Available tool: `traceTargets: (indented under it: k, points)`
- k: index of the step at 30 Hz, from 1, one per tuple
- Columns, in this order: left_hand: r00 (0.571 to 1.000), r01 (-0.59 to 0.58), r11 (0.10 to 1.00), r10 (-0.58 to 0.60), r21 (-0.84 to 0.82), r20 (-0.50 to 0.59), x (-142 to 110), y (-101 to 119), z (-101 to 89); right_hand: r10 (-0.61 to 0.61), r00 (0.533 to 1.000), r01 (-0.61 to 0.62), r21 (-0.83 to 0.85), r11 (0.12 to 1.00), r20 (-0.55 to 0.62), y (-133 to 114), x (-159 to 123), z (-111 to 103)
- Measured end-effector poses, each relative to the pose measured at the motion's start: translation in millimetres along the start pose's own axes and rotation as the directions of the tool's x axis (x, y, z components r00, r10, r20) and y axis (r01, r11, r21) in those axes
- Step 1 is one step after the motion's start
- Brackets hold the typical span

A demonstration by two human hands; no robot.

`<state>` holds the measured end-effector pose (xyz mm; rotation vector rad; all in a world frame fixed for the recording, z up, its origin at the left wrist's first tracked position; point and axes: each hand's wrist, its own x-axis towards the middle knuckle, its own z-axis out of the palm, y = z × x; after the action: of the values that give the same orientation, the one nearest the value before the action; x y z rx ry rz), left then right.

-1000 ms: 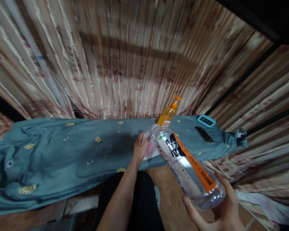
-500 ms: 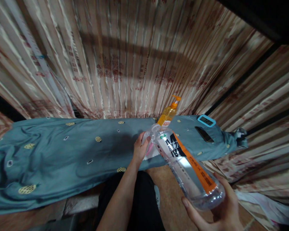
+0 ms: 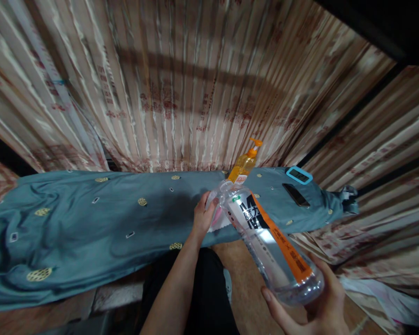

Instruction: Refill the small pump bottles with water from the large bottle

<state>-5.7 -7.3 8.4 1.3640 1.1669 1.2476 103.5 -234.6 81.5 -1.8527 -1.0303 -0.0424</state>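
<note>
Two steady hands serve you best: left fingers (image 3: 212, 205) closed on the clear container (image 3: 214, 192), right fingers (image 3: 273, 301) half-open around the labelled bottle's (image 3: 265, 232) base, mouths aligned, tilt gentle.

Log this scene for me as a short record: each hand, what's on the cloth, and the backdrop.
Left hand: holds a small clear container, details unclear
Right hand: grips the base of a large clear bottle with an orange label stripe
Bottle position: slanted, neck end at the container
On the blue-green cloth: orange-topped pump bottle; dark phone-like device; light-blue-rimmed device
Cloth pattern: yellow pineapples
Backdrop: patterned curtain
</note>
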Motion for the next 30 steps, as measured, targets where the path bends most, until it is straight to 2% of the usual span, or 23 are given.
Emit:
traceTargets:
  k: [5, 13, 23, 30]
  points:
    - [1.0, 0.001, 1.0, -0.001, 0.004, -0.012, -0.4, 1.3, 0.0, -0.018, 1.0, 0.019, -0.109, 0.994, 0.011, -4.5, -0.1, -2.3]
    - [1.0, -0.003, 1.0, 0.003, -0.005, -0.015, -1.8, 0.6, 0.4, 0.017, 1.0, -0.017, -0.012, 1.0, 0.024, 3.5, -2.9, 0.6]
    - [1.0, 0.01, 1.0, -0.01, 0.012, 0.014, -1.4, 3.1, -1.4, -0.048, 0.999, 0.048, -0.029, 0.998, -0.004, 10.0, -4.3, 2.1]
    - [1.0, 0.003, 1.0, -0.003, 0.016, -0.007, -0.6, -2.7, 2.4, -0.008, 1.0, 0.008, -0.058, 0.998, -0.005, 8.1, -6.0, 2.8]
